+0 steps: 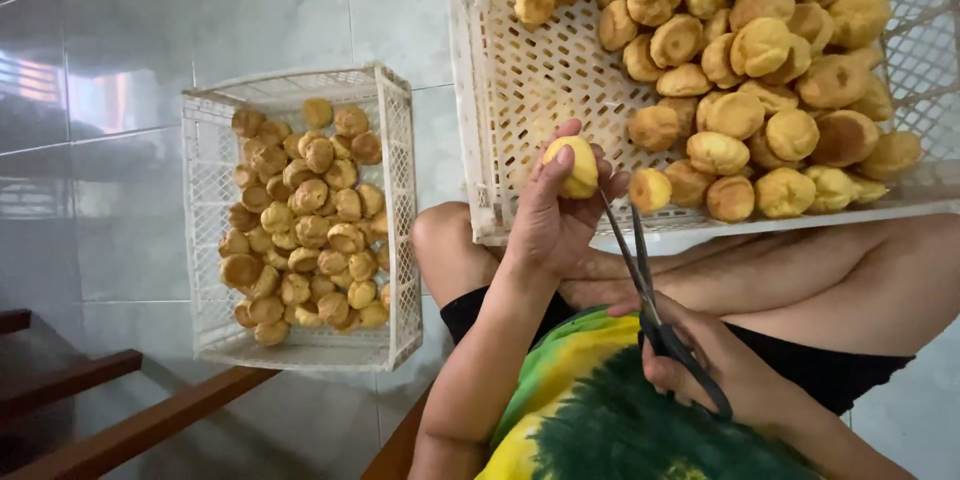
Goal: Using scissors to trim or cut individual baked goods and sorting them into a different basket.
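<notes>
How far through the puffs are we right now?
Done, it seems: the left crate on the floor holds a layer of puffs. In hand: the left hand holds one puff, and the right hand points black scissors at it. Left: a large heap of puffs in the lap crate. Cuts are too small to confirm.

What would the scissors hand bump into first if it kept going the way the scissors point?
Probably the round pastry puff pinched in the left hand. The right hand aims the scissors at its underside; the tips look nearly touching.
</notes>
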